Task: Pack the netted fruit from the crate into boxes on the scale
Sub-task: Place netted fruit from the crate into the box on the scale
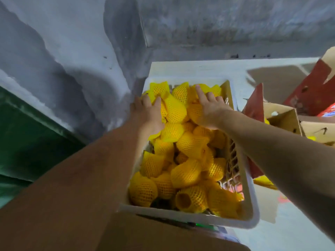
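A white plastic crate [251, 194] holds several fruits in yellow foam nets [186, 171]. Both of my arms reach to its far end. My left hand [148, 113] lies on the netted fruit at the far left corner, thumb against one fruit [175, 110]. My right hand [208, 109] rests on a netted fruit at the far right, fingers spread and mostly straight. Whether either hand has closed round a fruit is hidden. A brown cardboard box [163, 236] sits at the near edge, with a scale's green display [204, 226] showing just behind it.
Open cardboard boxes with red printed flaps [282, 116] stand to the right of the crate. A grey concrete wall [72, 51] rises on the left and behind. A dark green bin [27, 134] sits at the far left. White surface [199, 69] lies beyond the crate.
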Demonstrator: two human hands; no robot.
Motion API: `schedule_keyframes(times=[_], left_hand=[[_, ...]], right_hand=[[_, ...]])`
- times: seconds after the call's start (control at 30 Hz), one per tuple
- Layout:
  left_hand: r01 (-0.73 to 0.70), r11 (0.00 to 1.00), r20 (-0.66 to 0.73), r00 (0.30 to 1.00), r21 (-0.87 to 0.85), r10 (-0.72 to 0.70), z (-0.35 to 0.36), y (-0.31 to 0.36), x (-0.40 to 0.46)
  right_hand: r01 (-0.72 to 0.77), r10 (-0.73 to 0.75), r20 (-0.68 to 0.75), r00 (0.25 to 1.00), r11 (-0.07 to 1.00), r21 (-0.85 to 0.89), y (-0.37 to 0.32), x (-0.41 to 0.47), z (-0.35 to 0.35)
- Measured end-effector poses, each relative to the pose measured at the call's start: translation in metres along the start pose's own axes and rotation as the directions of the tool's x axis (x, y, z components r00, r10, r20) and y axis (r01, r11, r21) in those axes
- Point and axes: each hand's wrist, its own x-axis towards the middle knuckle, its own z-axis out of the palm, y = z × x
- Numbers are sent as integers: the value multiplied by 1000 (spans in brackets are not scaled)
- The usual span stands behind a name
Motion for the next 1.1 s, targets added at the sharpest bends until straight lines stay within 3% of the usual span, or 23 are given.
schedule_keyframes(times=[0.1,0.4,0.57,0.67,0.73,0.8,0.97,1.03,1.1], left_hand=[[21,999,-80,997,-28,-23,19,5,4],[-40,994,-274,960,97,66,42,-2,12],[-90,948,-380,924,-304,-33,22,-6,-23],[-50,776,-303,935,-629,-185,10,-2,-59],[-31,593,-215,946,-805,-243,0,0,-86],[-61,373,-143,970,-926,-196,-15,0,-116],[-14,-198,9,993,-980,-115,-40,-13,-188],[-14,-326,18,995,-945,-95,-37,-20,-222],[-8,-411,26,997,-912,-76,-31,-27,-259]], right_hand=[[-91,89,63,994,995,39,8,15,14],[-212,216,-48,975,974,78,-10,42,24],[-236,244,-130,961,969,75,-16,51,28],[-267,279,-136,950,958,101,-19,55,25],[-263,281,-171,944,957,119,-21,52,21],[-236,259,-213,942,963,130,-20,42,17],[-66,137,-343,929,975,211,-14,-7,-3],[30,108,-374,921,938,344,-14,-37,-20],[124,139,-411,901,825,552,-19,-80,-33]])
